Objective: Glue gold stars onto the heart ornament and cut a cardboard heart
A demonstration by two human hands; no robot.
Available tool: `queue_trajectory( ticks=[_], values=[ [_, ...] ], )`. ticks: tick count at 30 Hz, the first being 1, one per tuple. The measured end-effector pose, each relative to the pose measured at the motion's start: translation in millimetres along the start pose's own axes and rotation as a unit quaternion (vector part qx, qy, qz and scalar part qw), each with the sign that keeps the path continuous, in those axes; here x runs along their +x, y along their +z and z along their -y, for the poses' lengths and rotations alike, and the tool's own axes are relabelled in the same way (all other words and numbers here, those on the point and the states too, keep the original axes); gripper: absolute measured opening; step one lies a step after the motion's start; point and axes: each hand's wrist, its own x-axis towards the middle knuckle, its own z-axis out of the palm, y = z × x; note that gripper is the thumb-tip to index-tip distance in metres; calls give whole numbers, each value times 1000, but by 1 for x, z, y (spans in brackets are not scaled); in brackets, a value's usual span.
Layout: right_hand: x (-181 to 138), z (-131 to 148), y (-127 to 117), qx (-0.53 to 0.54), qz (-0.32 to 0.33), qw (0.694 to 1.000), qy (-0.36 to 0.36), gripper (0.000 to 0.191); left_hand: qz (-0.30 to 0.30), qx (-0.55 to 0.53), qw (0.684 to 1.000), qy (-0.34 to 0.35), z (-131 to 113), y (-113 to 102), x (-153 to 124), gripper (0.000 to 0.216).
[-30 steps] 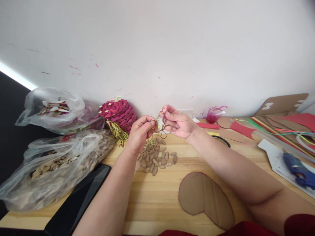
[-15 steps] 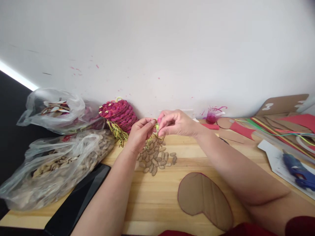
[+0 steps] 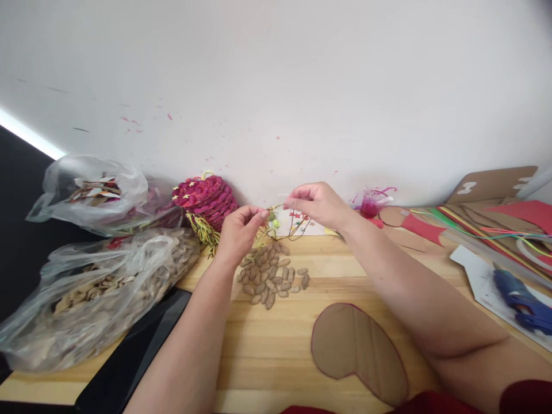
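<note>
Head view: a thin cord (image 3: 277, 206) held up in mid-air!

Here it is, the cord bridging the small gap between two hands, up over the far side of a peanut pile (image 3: 267, 276). The left hand (image 3: 241, 234) has thumb and forefinger closed on it; the right hand (image 3: 318, 204) pinches it too, fingertips together, a dark loop (image 3: 297, 232) dangling below. Yellow-green strands (image 3: 271, 234) hang near the left fingers; whether there's a knot up there, it's too small to tell.

Just behind, a white sheet (image 3: 318, 227) dotted with little stars! Off to the left, a magenta craft piece (image 3: 211, 198) with a yellow tassel (image 3: 202, 230), then a clear bag (image 3: 146, 253). Nearer, a cardboard heart (image 3: 353, 345) lies flat on the wooden surface (image 3: 263, 351), and far right, a blue glue gun (image 3: 520, 296).
</note>
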Motion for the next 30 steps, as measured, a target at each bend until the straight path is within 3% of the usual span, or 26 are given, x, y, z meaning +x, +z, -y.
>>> queue_trajectory(
  ticks=[7, 15, 19, 25, 27, 30],
  values=[
    [7, 4, -20, 290, -140, 946, 44, 31, -60, -100, 991, -64, 7, -5, 6, 34],
    [11, 4, -33, 389, -236, 890, 30, 44, -130, -158, 973, -108, 15, -13, 12, 51],
    [8, 8, -32, 383, -210, 899, 41, 44, -145, -140, 973, -113, 19, -17, 15, 50],
    [3, 9, -22, 319, -118, 939, 44, 36, -240, -112, 964, -36, 18, -16, 19, 38],
    [1, 9, -17, 296, -81, 951, 47, 35, -206, -108, 972, -17, 10, -11, 13, 37],
    [-2, 11, -6, 261, -38, 963, 57, 33, -79, -111, 991, -5, -9, 1, -1, 37]
  ],
)
